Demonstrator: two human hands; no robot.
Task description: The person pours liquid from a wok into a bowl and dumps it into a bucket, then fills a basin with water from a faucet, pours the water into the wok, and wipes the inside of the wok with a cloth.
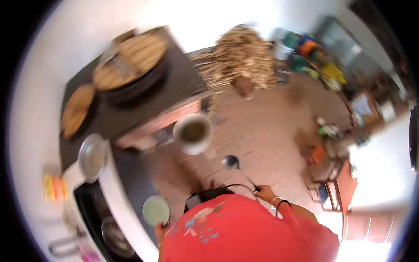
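At the lower left, my left hand (160, 231) grips the edge of a round pale green bowl or lid (156, 210). My right hand (265, 193) is closed round the handle of a ladle (230, 162), whose round dark head hangs over the brick floor in front of me. Beyond the ladle, slightly left, a white bucket (193, 134) with dark contents stands near the stove; neither hand touches it. Motion blur hides the fine detail of my fingers.
A dark stove top (144, 102) with a round wooden lid (131, 61) fills the upper left. A metal bowl (92, 157) sits on the white counter edge at left. Firewood (244, 56) is piled at the back. Wooden chairs (334, 196) stand at right.
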